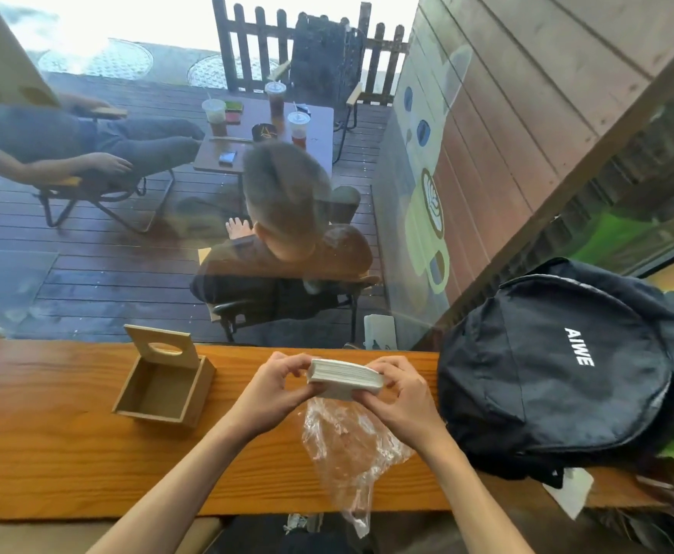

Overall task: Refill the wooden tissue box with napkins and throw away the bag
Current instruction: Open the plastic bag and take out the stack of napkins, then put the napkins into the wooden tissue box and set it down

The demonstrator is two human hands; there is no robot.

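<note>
The one clear plastic bag (347, 445) hangs crumpled under the one stack of napkins (343, 377), which the left hand (277, 387) and right hand (397, 393) pinch from both ends over the counter (47, 433), with the one wooden tissue box (163, 383), lid up and nothing inside, at nine o'clock and one black backpack (567, 373) at three o'clock.

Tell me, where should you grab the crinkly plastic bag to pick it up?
Probably pinch the plastic bag at its loose lower end hanging over the counter's near edge, coming from your own side. That end is free; its top lies under the napkin stack that both hands hold.
</note>
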